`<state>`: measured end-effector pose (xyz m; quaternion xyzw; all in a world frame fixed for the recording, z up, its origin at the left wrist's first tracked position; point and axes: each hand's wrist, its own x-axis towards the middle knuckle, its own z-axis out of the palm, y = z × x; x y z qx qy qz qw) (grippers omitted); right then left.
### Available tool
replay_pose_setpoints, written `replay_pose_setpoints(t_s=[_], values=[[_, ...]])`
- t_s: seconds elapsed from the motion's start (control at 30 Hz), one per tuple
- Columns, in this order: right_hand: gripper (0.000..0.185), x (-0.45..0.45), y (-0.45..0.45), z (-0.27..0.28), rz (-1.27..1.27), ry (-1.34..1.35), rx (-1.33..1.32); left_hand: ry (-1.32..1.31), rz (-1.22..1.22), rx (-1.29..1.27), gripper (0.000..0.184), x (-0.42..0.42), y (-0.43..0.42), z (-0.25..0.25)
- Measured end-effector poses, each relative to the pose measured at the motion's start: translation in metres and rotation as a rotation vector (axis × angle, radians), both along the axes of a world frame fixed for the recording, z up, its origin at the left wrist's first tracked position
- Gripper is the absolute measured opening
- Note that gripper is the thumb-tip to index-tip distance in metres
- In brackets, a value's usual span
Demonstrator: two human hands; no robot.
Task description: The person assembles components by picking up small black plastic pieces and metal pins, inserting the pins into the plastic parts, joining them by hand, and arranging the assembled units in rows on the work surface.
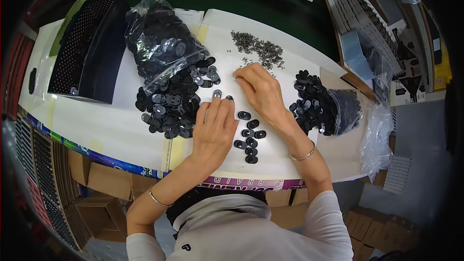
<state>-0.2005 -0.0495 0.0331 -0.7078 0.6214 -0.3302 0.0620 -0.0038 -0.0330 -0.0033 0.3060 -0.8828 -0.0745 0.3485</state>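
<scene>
My left hand (215,128) is on the white table (130,152), its bent fingers close together and gripping a small black oval plastic piece (217,93) at their tips. Another dark oval piece (229,98) shows right beside those fingers. Higher up and to the right, my right hand (263,89) pinches thumb and forefinger together; whatever is between them is too small to make out. Beyond it lies a scatter of tiny metal parts (263,50). Several assembled-looking black oval pieces (251,142) sit in a loose group between my forearms.
At left, a heap of black pieces (169,108) spills from a clear plastic bag (164,38). A dark perforated bin (89,48) stands farther left. On the right is a second black heap (309,99) beside another bag (345,111). Cardboard boxes (104,212) are below the table edge.
</scene>
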Motion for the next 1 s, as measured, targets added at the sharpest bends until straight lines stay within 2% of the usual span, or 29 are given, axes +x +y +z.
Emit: replay_pose_setpoints(t_s=[0.03,0.23,0.43,0.53,0.77,0.87,1.0], values=[[0.016,-0.001,-0.003,-0.001,0.025,0.072,-0.006,0.011,0.002,0.015,0.051,-0.002,0.001,-0.001],[0.015,-0.018,0.016,0.000,0.146,0.103,-0.032,0.054,-0.026,0.073,0.052,0.000,0.003,-0.002],[0.020,-0.019,0.037,0.007,-0.090,-0.275,0.136,0.067,-0.086,0.104,0.053,0.002,0.003,-0.002],[0.015,-0.007,0.031,0.009,-0.105,-0.265,0.139,0.067,-0.106,0.121,0.053,0.001,0.004,-0.002],[0.009,-0.007,0.028,0.005,0.014,0.037,0.026,0.061,-0.101,0.151,0.053,0.001,0.003,-0.002],[0.008,-0.007,0.035,0.013,0.007,-0.187,0.211,0.040,-0.103,0.139,0.052,0.000,0.003,-0.002],[0.007,-0.006,0.034,0.012,0.046,-0.255,0.203,0.035,-0.110,0.126,0.051,0.000,0.003,-0.003]])
